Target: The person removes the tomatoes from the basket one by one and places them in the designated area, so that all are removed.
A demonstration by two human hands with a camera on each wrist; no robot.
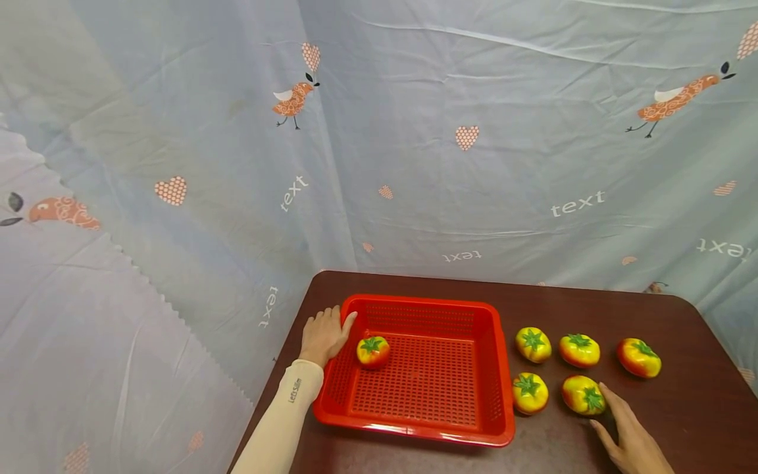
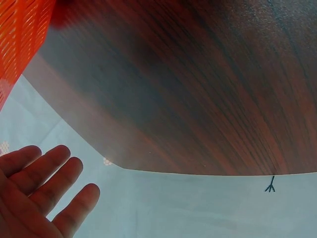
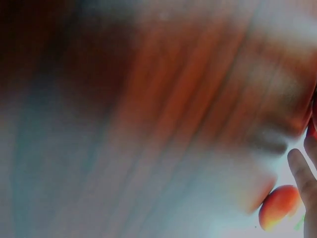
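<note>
A red plastic basket (image 1: 414, 432) with a perforated floor sits on the table, one yellow-red tomato (image 1: 373, 353) lying in its left part. At its left rim is my left hand (image 1: 324, 334), fingers extended and thumb pointing toward the basket. The left wrist view shows the fingers (image 2: 54, 183) straight, with nothing in them. My right hand (image 1: 632, 434) reaches in from the lower right, index finger and thumb spread beside a tomato (image 1: 583, 395). Fingertips are right at that tomato's side. Part of the right hand lies beyond the right wrist view's edge.
More tomatoes lie right of the basket: one at its right wall (image 1: 530, 393), one behind that (image 1: 533, 345), one at the middle back (image 1: 580, 350) and one farthest right (image 1: 639, 358). The dark wood table (image 1: 408, 283) ends against a printed grey-blue curtain (image 1: 403, 158).
</note>
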